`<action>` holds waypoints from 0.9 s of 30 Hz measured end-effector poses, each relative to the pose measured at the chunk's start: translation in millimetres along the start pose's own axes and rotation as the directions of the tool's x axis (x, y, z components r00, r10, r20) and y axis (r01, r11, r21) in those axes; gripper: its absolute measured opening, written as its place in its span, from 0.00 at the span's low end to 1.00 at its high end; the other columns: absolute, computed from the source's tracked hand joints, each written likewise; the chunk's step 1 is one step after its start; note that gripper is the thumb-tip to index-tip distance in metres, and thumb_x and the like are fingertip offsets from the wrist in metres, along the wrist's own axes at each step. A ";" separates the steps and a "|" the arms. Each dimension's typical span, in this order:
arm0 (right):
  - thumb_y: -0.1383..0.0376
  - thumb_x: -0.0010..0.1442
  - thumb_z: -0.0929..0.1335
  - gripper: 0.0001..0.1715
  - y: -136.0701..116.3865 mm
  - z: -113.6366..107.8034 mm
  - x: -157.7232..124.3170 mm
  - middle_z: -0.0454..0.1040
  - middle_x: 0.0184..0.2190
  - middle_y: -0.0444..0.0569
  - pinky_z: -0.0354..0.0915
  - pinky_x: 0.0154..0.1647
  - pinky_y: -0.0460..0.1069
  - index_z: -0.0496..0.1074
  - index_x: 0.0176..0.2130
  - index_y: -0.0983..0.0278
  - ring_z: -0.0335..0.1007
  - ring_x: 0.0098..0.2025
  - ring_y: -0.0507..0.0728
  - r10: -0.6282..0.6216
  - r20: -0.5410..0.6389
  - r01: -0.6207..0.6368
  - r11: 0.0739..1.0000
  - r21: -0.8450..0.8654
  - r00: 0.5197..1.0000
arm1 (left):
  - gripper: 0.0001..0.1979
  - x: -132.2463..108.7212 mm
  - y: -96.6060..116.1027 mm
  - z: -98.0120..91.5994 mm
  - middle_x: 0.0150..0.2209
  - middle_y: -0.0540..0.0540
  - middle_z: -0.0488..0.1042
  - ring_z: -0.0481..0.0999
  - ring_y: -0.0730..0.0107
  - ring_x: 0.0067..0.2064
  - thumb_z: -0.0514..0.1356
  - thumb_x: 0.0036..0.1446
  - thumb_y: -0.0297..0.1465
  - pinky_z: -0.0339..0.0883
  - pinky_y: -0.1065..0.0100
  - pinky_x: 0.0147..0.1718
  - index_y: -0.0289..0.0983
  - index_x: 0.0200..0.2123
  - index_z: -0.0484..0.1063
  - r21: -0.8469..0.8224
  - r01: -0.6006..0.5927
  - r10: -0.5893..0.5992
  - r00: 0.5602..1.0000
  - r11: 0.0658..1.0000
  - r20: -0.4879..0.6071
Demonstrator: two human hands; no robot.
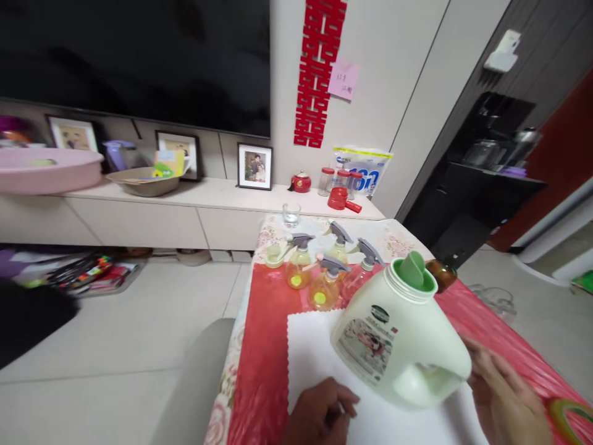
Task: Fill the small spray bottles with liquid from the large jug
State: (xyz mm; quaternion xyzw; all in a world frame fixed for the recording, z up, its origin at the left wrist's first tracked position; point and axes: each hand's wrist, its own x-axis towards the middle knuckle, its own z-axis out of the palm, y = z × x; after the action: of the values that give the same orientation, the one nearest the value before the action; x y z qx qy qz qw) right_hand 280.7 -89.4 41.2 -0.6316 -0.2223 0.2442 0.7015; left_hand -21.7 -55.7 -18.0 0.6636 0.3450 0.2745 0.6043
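A pale green detergent jug (384,346) with a printed label and a green pouring spout (412,271) in its uncapped mouth stands over a white sheet (308,343). My left hand (322,411) is low in front of the jug, fingers loosely curled with a gap to the thumb and nothing seen in them. Beside the handle end, my right hand (507,386) has its fingers stretched out; their tips meet the jug's edge in view, partly hidden and blurred. Several clear spray bottles (324,290) with grey trigger heads and yellowish liquid sit behind the sheet.
The table has a red cover (266,346) over a floral cloth. On it are a pale green cap (273,256), a glass cup (291,214), a brown bottle (441,275) and a tape roll (572,420). Beyond is a white cabinet (139,219) with frames and jars.
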 end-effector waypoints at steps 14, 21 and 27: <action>0.49 0.43 0.79 0.40 50.3 -9.1 -41.7 0.78 0.51 0.52 0.71 0.48 0.49 0.75 0.52 0.61 0.72 0.53 0.64 -0.057 0.220 0.070 0.996 -0.053 0.974 | 0.18 55.8 35.9 -55.8 0.46 0.43 0.76 0.77 0.61 0.47 0.57 0.53 0.24 0.72 0.62 0.45 0.39 0.48 0.73 0.310 -0.216 0.342 0.827 0.926 -0.447; 0.50 0.47 0.79 0.36 52.8 -0.9 -44.6 0.78 0.53 0.53 0.70 0.48 0.47 0.76 0.51 0.62 0.74 0.51 0.62 -0.083 0.250 0.095 0.995 -0.038 0.965 | 0.26 107.2 38.3 -72.6 0.57 0.38 0.69 0.68 0.51 0.62 0.61 0.53 0.25 0.61 0.46 0.63 0.38 0.57 0.66 0.403 -0.245 0.433 0.759 0.882 -0.486; 0.50 0.47 0.78 0.36 51.3 -1.2 -45.1 0.78 0.52 0.56 0.72 0.46 0.50 0.76 0.51 0.64 0.75 0.49 0.64 -0.118 0.234 0.133 0.990 -0.048 0.965 | 0.24 132.0 53.4 -68.8 0.60 0.37 0.68 0.67 0.53 0.64 0.61 0.56 0.27 0.60 0.50 0.64 0.38 0.56 0.65 0.432 -0.250 0.458 0.741 0.867 -0.491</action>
State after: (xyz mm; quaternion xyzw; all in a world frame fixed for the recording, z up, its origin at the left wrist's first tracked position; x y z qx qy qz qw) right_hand 243.0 -114.2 -10.1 -0.6054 -0.3493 0.2637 0.6648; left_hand 12.0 89.1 36.2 0.6953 0.4191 0.5108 0.2827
